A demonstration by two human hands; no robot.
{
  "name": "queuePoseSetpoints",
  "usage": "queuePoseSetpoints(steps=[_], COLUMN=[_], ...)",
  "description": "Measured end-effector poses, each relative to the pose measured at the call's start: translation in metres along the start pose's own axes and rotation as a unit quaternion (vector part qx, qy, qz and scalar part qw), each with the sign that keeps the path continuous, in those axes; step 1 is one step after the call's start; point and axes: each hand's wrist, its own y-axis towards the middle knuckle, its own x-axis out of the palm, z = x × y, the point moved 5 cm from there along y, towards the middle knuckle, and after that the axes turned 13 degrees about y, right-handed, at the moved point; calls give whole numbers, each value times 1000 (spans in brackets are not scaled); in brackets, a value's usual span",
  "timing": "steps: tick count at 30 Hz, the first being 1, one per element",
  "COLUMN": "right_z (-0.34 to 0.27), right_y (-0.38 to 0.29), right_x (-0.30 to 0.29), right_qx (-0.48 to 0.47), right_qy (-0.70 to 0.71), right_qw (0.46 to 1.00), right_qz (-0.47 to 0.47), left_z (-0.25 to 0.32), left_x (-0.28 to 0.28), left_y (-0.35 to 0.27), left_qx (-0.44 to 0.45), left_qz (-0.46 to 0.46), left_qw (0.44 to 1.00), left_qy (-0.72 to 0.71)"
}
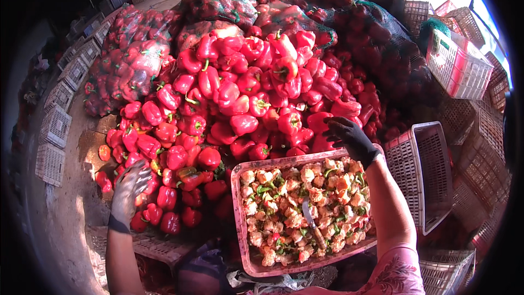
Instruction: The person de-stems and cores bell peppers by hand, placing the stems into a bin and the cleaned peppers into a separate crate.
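A big heap of red bell peppers (pixel 241 94) lies before me. My left hand (pixel 133 180), in a thin glove, is at the heap's lower left edge, over some peppers; whether it grips one is not clear. My right hand (pixel 346 137), in a dark glove, is at the heap's right side above the crate's far corner, fingers spread, with nothing visible in it. Below the heap is a pink plastic crate (pixel 241 217) full of pepper cores and seeds with green stems (pixel 294 213). A knife with a curved blade (pixel 314 225) rests on the cores.
Net sacks of red peppers (pixel 131 65) ring the heap at the back. A tilted plastic crate (pixel 417 176) stands at the right, with stacked crates (pixel 483 155) beyond. White crates (pixel 57 127) line the left side. Another crate (pixel 159 248) lies below my left hand.
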Motion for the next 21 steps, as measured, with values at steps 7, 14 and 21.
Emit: queuePoseSetpoints(steps=[7, 14, 21], right_z=[96, 188, 229], right_y=[78, 123, 146], right_x=[-39, -51, -36], right_qx=[-32, 207, 210], right_qy=[-291, -344, -264], right_qw=[911, 847, 875], right_qz=[-289, -350, -346], left_z=[-28, -90, -99], left_x=[294, 421, 461], left_y=[169, 185, 200], left_qx=[-118, -104, 59], left_qz=[-403, -531, -605], left_qw=[906, 832, 787], left_qy=[46, 123, 106])
